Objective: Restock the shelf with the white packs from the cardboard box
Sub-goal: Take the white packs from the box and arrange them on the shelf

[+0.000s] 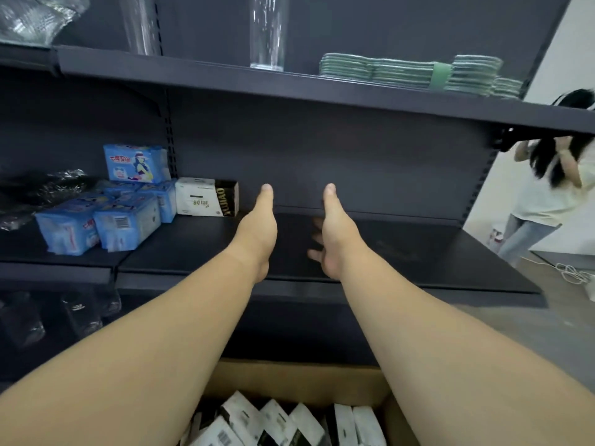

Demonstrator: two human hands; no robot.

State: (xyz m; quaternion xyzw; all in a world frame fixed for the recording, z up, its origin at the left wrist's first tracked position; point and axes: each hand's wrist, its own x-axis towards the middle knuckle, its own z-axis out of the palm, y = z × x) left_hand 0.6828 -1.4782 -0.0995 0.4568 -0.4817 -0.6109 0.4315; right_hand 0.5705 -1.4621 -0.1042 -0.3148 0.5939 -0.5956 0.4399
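Observation:
One white pack (201,197) with a black end lies at the back left of the dark middle shelf (418,252). My left hand (257,230) and my right hand (335,233) reach out side by side over that shelf, thumbs up and palms facing each other, and I see nothing between them. The right hand's fingers hang loosely curled toward the left hand. Below my forearms, at the bottom edge of the view, the open cardboard box (299,378) holds several white packs (277,420).
Blue packs (106,217) are piled on the shelf's left part. The upper shelf (225,75) carries a glass vase (268,30) and folded green cloths (409,70). A person (547,188) stands at the right, past the shelf's end. White cables (573,272) lie on the floor.

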